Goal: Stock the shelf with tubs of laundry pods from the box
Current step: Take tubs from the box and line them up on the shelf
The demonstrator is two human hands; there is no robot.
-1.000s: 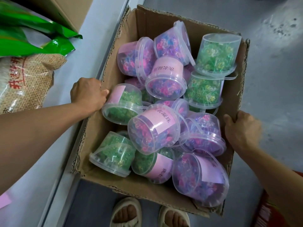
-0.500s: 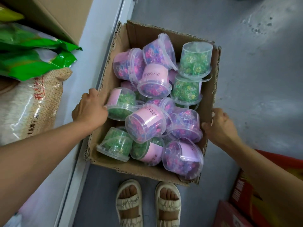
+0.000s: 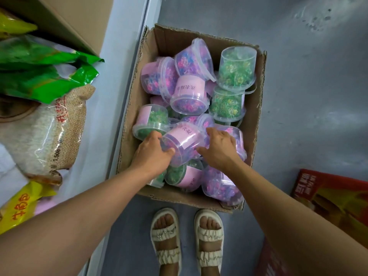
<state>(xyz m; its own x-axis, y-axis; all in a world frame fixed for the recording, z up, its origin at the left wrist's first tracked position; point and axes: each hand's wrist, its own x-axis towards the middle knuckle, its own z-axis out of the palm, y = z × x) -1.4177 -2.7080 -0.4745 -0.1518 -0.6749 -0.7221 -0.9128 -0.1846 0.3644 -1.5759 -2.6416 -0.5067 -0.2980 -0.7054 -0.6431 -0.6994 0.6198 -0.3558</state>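
Observation:
An open cardboard box (image 3: pixel 256 108) stands on the grey floor, filled with several clear plastic tubs of laundry pods, some pink-purple, some green, most lying tilted. A pink-labelled tub of purple pods (image 3: pixel 184 139) lies on its side in the middle of the pile. My left hand (image 3: pixel 152 152) grips its lid end, thumb curled over the rim. My right hand (image 3: pixel 218 147) holds its other end, fingers curved over the tub. An upright green tub (image 3: pixel 237 68) stands at the box's far right corner.
A pale shelf (image 3: pixel 97 124) runs along the left, carrying a rice sack (image 3: pixel 41 132), green bags (image 3: pixel 39 70), a yellow bag (image 3: pixel 18 206) and a cardboard box (image 3: pixel 75 18). Red packaging (image 3: pixel 330 198) lies on the floor at right. My sandalled feet (image 3: pixel 187 240) stand just before the box.
Both hands have left the box's side walls and moved inward onto the pink-labelled tub in the middle. The box now stands on the floor, farther from the camera.

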